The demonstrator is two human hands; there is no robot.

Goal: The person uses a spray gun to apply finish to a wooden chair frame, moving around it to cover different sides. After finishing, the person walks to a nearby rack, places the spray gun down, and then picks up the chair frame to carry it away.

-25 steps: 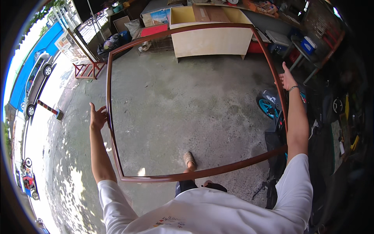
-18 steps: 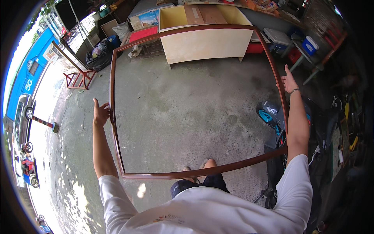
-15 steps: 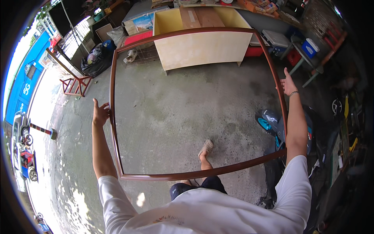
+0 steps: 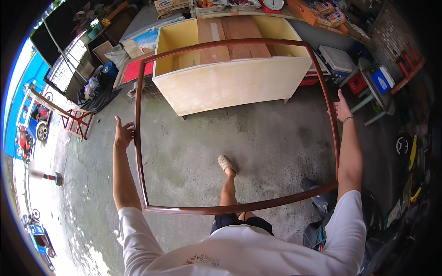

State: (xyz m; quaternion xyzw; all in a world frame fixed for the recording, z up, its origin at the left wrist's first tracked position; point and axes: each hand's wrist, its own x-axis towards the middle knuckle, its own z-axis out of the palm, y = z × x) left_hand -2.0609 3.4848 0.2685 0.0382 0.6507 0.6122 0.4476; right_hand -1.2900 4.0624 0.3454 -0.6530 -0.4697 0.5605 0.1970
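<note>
A large, empty rectangular wooden frame (image 4: 193,210), reddish brown and glossy, hangs in front of me at about waist height. My left hand (image 4: 123,132) grips its left rail, thumb pointing up and fingertips at the rail. On the opposite side my right hand (image 4: 341,109) holds the right rail, thumb also raised and fingers partly hidden behind the wood. Through the opening I see a pale cream cabinet (image 4: 235,89) with an open yellow inside, partly covered by brown boards (image 4: 244,34). The frame's top rail overlaps the cabinet in view; whether they touch I cannot tell.
My foot in a beige clog (image 4: 225,163) steps on the concrete floor (image 4: 193,142). At right are a grey-green table (image 4: 375,85), a cooler (image 4: 336,60) and a dark motorbike (image 4: 322,202). A red-brown stand (image 4: 77,122) and black bags (image 4: 99,94) are at left.
I have stepped forward with the frame, and the cabinet now appears nearer and larger. The motorbike has slipped lower in view. Both hands keep their hold.
</note>
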